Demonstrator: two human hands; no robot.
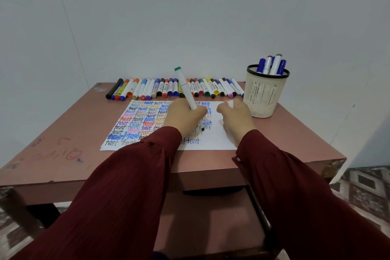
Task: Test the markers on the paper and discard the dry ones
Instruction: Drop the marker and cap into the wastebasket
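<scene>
White marker (185, 88) is gripped by curled left hand (185, 116), tip set on paper (219, 142) right of centre. Cap (230, 104) is held in right hand (236, 119). Light, steady stroke advised on bare area.

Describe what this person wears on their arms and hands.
Long dark red sleeves of finely crinkled fabric cover both arms, the left sleeve and the right sleeve, each gathered at the wrist. A small button shows at the right wrist. The left hand and right hand are bare, ungloved.
</scene>
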